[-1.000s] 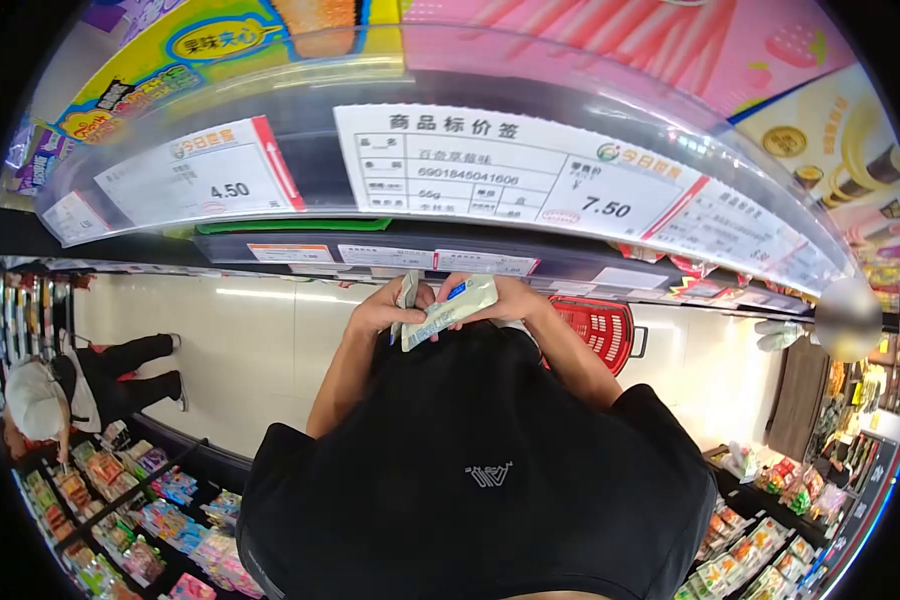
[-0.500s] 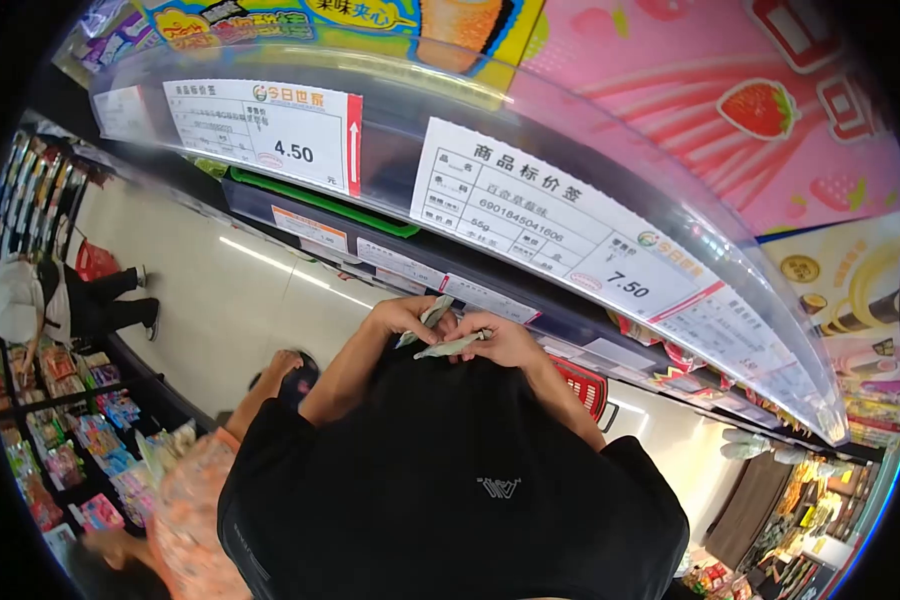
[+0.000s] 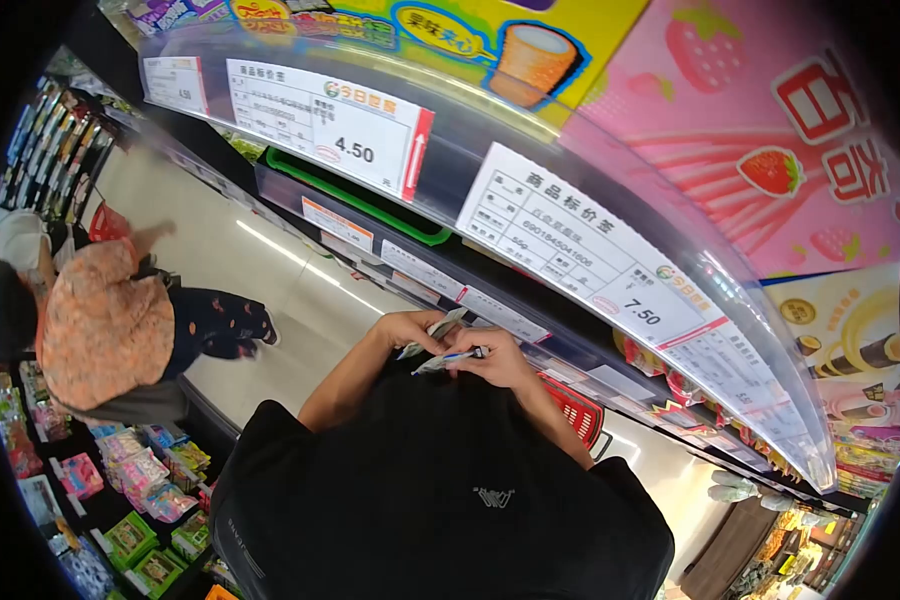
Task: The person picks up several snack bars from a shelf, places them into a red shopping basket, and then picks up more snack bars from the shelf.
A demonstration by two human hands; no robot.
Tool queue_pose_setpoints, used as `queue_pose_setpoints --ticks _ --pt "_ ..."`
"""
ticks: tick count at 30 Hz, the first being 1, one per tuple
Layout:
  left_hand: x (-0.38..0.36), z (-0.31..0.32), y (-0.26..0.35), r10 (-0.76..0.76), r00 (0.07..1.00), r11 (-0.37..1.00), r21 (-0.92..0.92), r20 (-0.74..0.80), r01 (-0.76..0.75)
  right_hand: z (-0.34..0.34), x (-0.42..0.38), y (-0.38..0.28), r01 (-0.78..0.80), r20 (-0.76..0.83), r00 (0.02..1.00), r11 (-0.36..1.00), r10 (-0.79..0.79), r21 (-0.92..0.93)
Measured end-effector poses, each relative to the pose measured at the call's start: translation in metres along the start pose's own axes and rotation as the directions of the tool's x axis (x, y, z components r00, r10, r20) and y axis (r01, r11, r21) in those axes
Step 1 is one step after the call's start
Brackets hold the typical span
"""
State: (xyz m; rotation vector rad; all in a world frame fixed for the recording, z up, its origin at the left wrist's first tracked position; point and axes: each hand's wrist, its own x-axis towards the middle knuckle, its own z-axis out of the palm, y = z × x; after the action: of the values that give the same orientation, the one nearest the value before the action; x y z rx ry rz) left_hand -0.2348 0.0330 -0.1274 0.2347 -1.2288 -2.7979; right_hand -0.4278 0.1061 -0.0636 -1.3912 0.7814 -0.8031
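In front of my black shirt both hands are close together at chest height. My left hand is closed, with the fingers pinching a small pale, silvery-green packet. Beside it, my right hand pinches a similar crinkled packet with a bit of blue on it. The fingers nearly meet between the two packets, and print on them is too small to read.
A shelf with a clear price strip crosses above my hands. A red basket is low at right. A person in an orange patterned top is at left, by racks of snack bags.
The person in the orange top has moved forward along the aisle, away from my left side. The shelf has shifted rightward in view. Both hands still pinch the packets.
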Motion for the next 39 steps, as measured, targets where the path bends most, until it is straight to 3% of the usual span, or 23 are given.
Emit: queue_pose_setpoints --ticks 4,7,9,11,13,15,16,17,19,20,23,27,30,31,34,35,37,38,39 --pt "-0.022 -0.001 -0.003 0.018 0.999 1.0 -0.02 0.03 -0.017 0.012 0.011 -0.009 0.012 -0.033 0.999 1.0 -0.011 0.027" --pt "-0.046 0.008 -0.004 0.074 0.997 0.996 -0.04 -0.035 -0.075 0.026 0.017 0.0 0.077 -0.091 0.992 0.994 -0.084 -0.075" --pt "-0.062 0.017 -0.002 0.104 0.99 0.99 -0.088 -0.098 -0.113 0.04 0.021 0.012 -0.043 -0.203 0.979 0.998 0.033 -0.044" --pt "-0.076 0.021 -0.002 0.132 0.969 0.966 -0.192 -0.207 -0.173 0.054 0.028 0.013 -0.052 -0.312 0.95 0.998 0.037 -0.038" --pt "-0.091 0.009 -0.01 0.13 0.964 0.967 -0.184 -0.232 -0.174 0.063 0.035 0.033 -0.078 -0.494 0.869 0.992 0.017 -0.103" --pt "-0.107 -0.019 -0.037 0.187 0.878 0.982 0.087 -0.44 -0.165 0.073 0.043 0.044 -0.138 -0.587 0.804 0.99 0.101 -0.019" --pt "-0.112 -0.005 -0.015 0.198 0.869 0.974 0.192 -0.453 -0.122 0.077 0.048 0.04 -0.157 -0.607 0.784 0.987 0.133 0.014" --pt "-0.119 0.005 -0.002 0.178 0.88 0.977 0.182 -0.439 -0.107 0.083 0.053 0.036 -0.174 -0.627 0.761 0.984 0.164 0.046" --pt "-0.128 0.016 0.01 0.2 0.75 0.933 0.357 -0.63 0.051 0.093 0.06 0.033 -0.196 -0.666 0.721 0.979 0.189 0.065" --pt "-0.13 0.013 0.005 0.27 0.728 0.921 0.39 -0.63 -0.003 0.096 0.063 0.031 -0.151 -0.656 0.737 0.985 0.167 0.081" --pt "-0.145 0.018 0.006 0.29 0.734 0.935 0.345 -0.614 -0.081 0.106 0.07 0.019 -0.102 -0.668 0.735 0.993 0.117 0.062" --pt "-0.158 0.027 0.009 0.278 0.734 0.924 0.382 -0.62 -0.026 0.12 0.075 0.025 -0.132 -0.622 0.766 0.987 0.159 0.089" --pt "-0.168 0.038 0.015 0.313 0.7 0.855 0.511 -0.642 0.087 0.134 0.075 0.03 -0.09 -0.563 0.765 0.918 0.312 0.386" --pt "-0.171 0.036 0.011 0.313 0.7 0.886 0.464 -0.642 0.029 0.138 0.075 0.036 -0.081 -0.577 0.757 0.921 0.306 0.382" --pt "-0.176 0.04 0.011 0.362 0.707 0.906 0.407 -0.608 -0.114 0.146 0.076 0.047 0.268 -0.691 0.63 0.736 0.354 0.622" --pt "-0.179 0.043 0.013 0.407 0.704 0.9 0.389 -0.583 -0.198 0.148 0.076 0.05 0.277 -0.698 0.623 0.735 0.353 0.619" --pt "-0.183 0.04 0.013 0.424 0.695 0.884 0.43 -0.58 -0.181 0.152 0.075 0.055 0.376 -0.675 0.607 0.596 0.42 0.71" --pt "-0.185 0.036 0.011 0.441 0.666 0.884 0.418 -0.601 -0.209 0.157 0.073 0.056 0.328 -0.65 0.664 0.638 0.368 0.696" --pt "-0.186 0.033 0.011 0.461 0.635 0.881 0.408 -0.62 -0.24 0.159 0.073 0.053 0.336 -0.657 0.66 0.639 0.365 0.692"
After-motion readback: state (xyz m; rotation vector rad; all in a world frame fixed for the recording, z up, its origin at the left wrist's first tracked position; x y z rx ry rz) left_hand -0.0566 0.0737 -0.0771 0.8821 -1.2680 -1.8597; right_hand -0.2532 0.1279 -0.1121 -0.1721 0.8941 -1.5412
